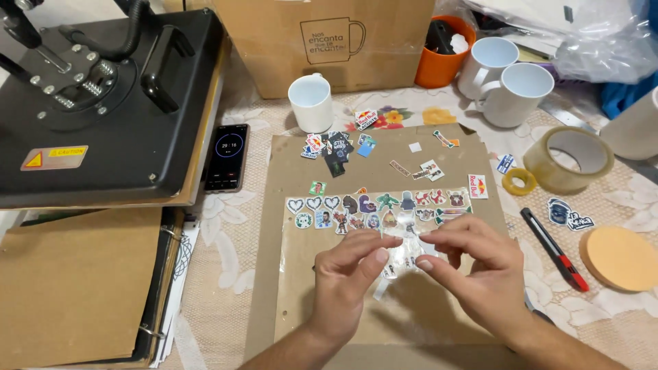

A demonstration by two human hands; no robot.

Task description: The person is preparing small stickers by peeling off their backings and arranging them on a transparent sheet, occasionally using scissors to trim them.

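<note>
head view looks down on a brown card sheet (384, 322) with both hands meeting at its middle. the left hand (346, 277) is curled, thumb and forefinger pinched on a small clear strip of tape or film (404, 236); the right hand (473, 264) comes in from 3 o'clock, fingertips pinched on the same strip's other end. just past the fingers, toward 12 o'clock, a clear plastic sheet (301, 236) lies on the card with two rows of small cut-out stickers (384, 209) on it. more loose stickers (332, 147) sit further up, near a white mug (310, 101). tape rolls (569, 159) and a red-and-black cutter (555, 250) lie at 3 o'clock, a heat press (103, 103) and a phone (227, 156) at 10 o'clock.

risk, as i judge it: the thin strip could fold onto itself or cling to a fingertip, and a sleeve or wrist brushing the rows could knock the tiny stickers askew.
</note>
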